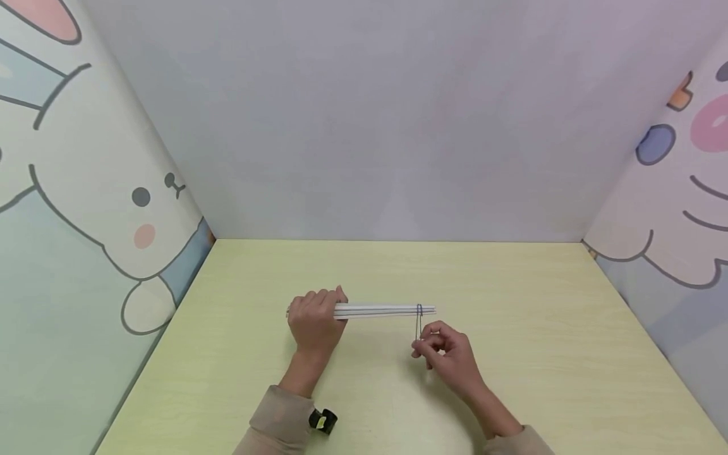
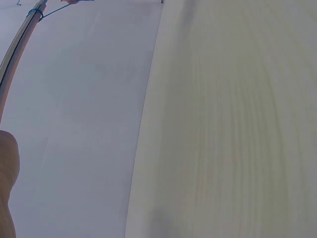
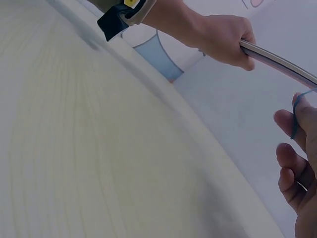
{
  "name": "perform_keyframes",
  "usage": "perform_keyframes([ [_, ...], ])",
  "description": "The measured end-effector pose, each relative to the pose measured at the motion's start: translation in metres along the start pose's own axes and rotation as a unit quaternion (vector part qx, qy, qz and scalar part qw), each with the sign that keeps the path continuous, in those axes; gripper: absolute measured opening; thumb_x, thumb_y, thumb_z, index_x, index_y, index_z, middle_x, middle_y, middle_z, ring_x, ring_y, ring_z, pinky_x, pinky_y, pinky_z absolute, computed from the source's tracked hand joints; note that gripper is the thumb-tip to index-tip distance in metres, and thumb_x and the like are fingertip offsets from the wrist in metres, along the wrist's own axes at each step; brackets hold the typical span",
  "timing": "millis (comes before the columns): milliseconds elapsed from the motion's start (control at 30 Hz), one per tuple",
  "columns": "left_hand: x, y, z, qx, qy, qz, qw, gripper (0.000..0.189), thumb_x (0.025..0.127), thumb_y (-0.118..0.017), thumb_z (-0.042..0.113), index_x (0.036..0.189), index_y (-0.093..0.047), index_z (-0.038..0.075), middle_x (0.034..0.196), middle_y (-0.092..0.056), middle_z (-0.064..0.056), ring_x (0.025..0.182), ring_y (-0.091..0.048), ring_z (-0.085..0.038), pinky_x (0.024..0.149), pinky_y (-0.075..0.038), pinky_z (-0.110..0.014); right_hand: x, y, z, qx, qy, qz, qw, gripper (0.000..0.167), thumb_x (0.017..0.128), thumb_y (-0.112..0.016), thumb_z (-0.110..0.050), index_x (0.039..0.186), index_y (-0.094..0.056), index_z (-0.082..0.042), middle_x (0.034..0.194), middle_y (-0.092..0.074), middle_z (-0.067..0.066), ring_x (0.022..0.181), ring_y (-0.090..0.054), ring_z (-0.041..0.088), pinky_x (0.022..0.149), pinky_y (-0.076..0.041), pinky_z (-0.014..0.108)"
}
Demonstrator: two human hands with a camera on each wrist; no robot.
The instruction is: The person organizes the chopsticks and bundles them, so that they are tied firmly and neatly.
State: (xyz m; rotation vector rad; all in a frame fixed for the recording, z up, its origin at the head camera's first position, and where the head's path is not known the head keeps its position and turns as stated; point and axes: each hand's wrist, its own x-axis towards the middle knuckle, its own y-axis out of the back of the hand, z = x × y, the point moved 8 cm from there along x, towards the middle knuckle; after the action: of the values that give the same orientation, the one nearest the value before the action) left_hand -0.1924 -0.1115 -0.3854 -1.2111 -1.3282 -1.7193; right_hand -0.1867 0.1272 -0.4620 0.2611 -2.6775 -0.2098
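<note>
My left hand (image 1: 315,319) grips a bundle of several pale chopsticks (image 1: 378,310), held level above the table and pointing right. Around the bundle, close to its right end, loops a thin dark rubber band (image 1: 418,327), which looks bluish in the wrist views. Below that end my right hand (image 1: 454,359) pinches the stretched band and draws it down from the chopsticks. The right wrist view shows the rubber band (image 3: 295,116) against the right fingertips, with the other fingers curled. Within the left fist the chopsticks' middle is hidden.
A pale wood-grain table (image 1: 512,303) lies beneath both hands. Behind it rises a plain grey wall (image 1: 392,126), with cartoon-printed panels (image 1: 85,221) at the sides. A black strap device (image 1: 323,421) is worn at the left wrist, by the sleeve.
</note>
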Motion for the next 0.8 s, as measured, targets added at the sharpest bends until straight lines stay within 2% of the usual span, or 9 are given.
perform_keyframes([
  [167, -0.002, -0.005, -0.001, 0.007, 0.007, -0.028, 0.9995, 0.027, 0.085, -0.06, 0.012, 0.059, -0.058, 0.008, 0.05, -0.056, -0.003, 0.039, -0.046, -0.02, 0.044, -0.041, -0.037, -0.005, -0.014, -0.016, -0.042, 0.153, -0.043, 0.9864, 0.02, 0.082, -0.071, 0.015, 0.092, -0.073, -0.002, 0.066, -0.069, 0.003, 0.053, -0.063, 0.015, 0.047, -0.046, 0.016],
  [267, -0.002, -0.007, -0.001, 0.013, 0.011, -0.046, 0.9988, 0.027, 0.085, -0.061, 0.012, 0.058, -0.057, 0.009, 0.049, -0.055, -0.002, 0.039, -0.045, -0.019, 0.044, -0.041, -0.037, -0.013, -0.031, -0.031, -0.081, 0.268, -0.089, 0.9558, 0.025, 0.093, -0.067, 0.0, 0.117, -0.07, 0.005, 0.071, -0.066, 0.001, 0.058, -0.059, 0.006, 0.056, -0.046, 0.011],
  [367, -0.001, -0.008, -0.001, 0.017, 0.013, -0.054, 0.9983, 0.028, 0.085, -0.061, 0.011, 0.058, -0.057, 0.01, 0.048, -0.054, -0.001, 0.039, -0.044, -0.019, 0.044, -0.041, -0.037, -0.019, -0.043, -0.039, -0.114, 0.316, -0.107, 0.9356, 0.054, 0.103, -0.053, -0.021, 0.148, -0.042, 0.008, 0.081, -0.066, 0.002, 0.061, -0.056, 0.001, 0.063, -0.044, 0.007],
  [467, 0.001, -0.007, -0.001, 0.015, 0.018, -0.054, 0.9983, 0.027, 0.084, -0.063, 0.01, 0.058, -0.056, 0.01, 0.048, -0.054, -0.001, 0.039, -0.041, -0.018, 0.044, -0.041, -0.036, -0.022, -0.048, -0.04, -0.113, 0.301, -0.096, 0.9419, 0.071, 0.106, -0.044, -0.029, 0.156, -0.012, 0.008, 0.091, -0.068, 0.007, 0.063, -0.06, 0.002, 0.074, -0.046, 0.01],
  [533, 0.002, -0.007, -0.001, 0.011, 0.022, -0.051, 0.9984, 0.027, 0.082, -0.065, 0.009, 0.057, -0.055, 0.01, 0.048, -0.054, -0.001, 0.039, -0.04, -0.017, 0.044, -0.04, -0.036, -0.022, -0.047, -0.038, -0.091, 0.271, -0.079, 0.9548, 0.07, 0.106, -0.042, -0.031, 0.158, -0.011, 0.005, 0.096, -0.07, 0.012, 0.064, -0.063, 0.003, 0.093, -0.044, 0.015],
  [600, 0.002, -0.006, -0.001, 0.007, 0.025, -0.051, 0.9984, 0.026, 0.081, -0.066, 0.008, 0.057, -0.055, 0.011, 0.048, -0.054, -0.001, 0.039, -0.04, -0.017, 0.044, -0.039, -0.036, -0.023, -0.044, -0.036, -0.063, 0.242, -0.06, 0.9665, 0.071, 0.107, -0.04, -0.03, 0.158, -0.004, 0.004, 0.101, -0.073, 0.012, 0.069, -0.068, 0.009, 0.096, -0.044, 0.019],
  [667, 0.002, -0.005, -0.001, 0.005, 0.026, -0.046, 0.9986, 0.025, 0.08, -0.067, 0.008, 0.058, -0.056, 0.011, 0.049, -0.055, -0.001, 0.039, -0.04, -0.017, 0.043, -0.039, -0.036, -0.023, -0.04, -0.035, -0.021, 0.211, -0.041, 0.9764, 0.068, 0.108, -0.038, -0.025, 0.159, 0.0, 0.002, 0.107, -0.072, 0.014, 0.071, -0.07, 0.013, 0.093, -0.049, 0.023],
  [733, 0.003, -0.005, 0.0, 0.008, 0.028, -0.05, 0.9983, 0.026, 0.081, -0.066, 0.009, 0.058, -0.056, 0.011, 0.048, -0.054, -0.001, 0.039, -0.04, -0.017, 0.043, -0.039, -0.036, -0.022, -0.036, -0.036, 0.02, 0.184, -0.017, 0.9825, 0.07, 0.109, -0.035, -0.016, 0.157, 0.012, 0.001, 0.113, -0.071, 0.015, 0.07, -0.071, 0.018, 0.075, -0.055, 0.024],
  [800, 0.003, -0.005, 0.0, 0.01, 0.03, -0.054, 0.998, 0.027, 0.082, -0.065, 0.01, 0.057, -0.056, 0.01, 0.048, -0.054, -0.001, 0.039, -0.041, -0.018, 0.043, -0.038, -0.036, -0.023, -0.032, -0.036, 0.055, 0.153, 0.016, 0.9865, 0.064, 0.108, -0.033, -0.006, 0.159, 0.007, 0.0, 0.116, -0.07, 0.013, 0.067, -0.071, 0.019, 0.067, -0.056, 0.027],
])
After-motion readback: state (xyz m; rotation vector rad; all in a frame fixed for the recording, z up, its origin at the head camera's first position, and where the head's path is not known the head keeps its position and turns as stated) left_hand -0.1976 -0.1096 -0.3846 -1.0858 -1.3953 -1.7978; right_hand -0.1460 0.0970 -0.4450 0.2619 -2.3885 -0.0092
